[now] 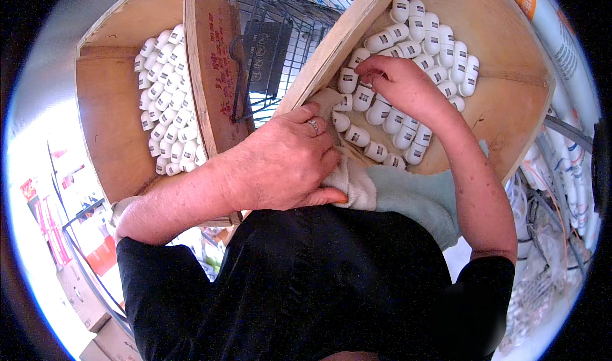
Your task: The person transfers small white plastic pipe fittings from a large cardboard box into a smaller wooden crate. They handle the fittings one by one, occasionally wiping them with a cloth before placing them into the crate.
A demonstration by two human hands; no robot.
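My left hand [282, 162], with a ring on one finger, is closed around a bunched beige cloth [356, 186] at the near corner of the right wooden box [511, 88]. Inside that box lie many white dome-ended plastic pieces [377, 112], each with a small dark label. Over their left side, my right hand [397, 81] reaches in with bent fingers close to one white piece [348, 80]. Whether the fingertips pinch anything is hidden. A pale green cloth [416, 193] hangs over the box's near edge.
To the left, another wooden box [110, 127] holds similar white pieces [167, 103] packed in rows. Black wire racking [299, 50] with a dark card [267, 57] stands between the boxes. White wrapped pipes [564, 50] lean at the right. Cardboard boxes [79, 294] sit at lower left.
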